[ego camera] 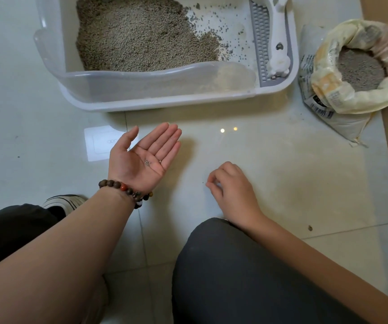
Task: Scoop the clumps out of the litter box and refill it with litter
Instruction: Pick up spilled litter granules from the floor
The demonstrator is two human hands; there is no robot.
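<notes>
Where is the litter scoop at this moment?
In the head view, the scoop lies inside the litter box along its right wall, on the grey grate, between the litter pile and the open litter bag.

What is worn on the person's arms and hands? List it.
Both forearms are bare, with no sleeves or gloves. The left hand has a beaded bracelet at the wrist: mostly dark brown round beads, plus one red, one amber and one white. The right hand wears nothing.
</notes>
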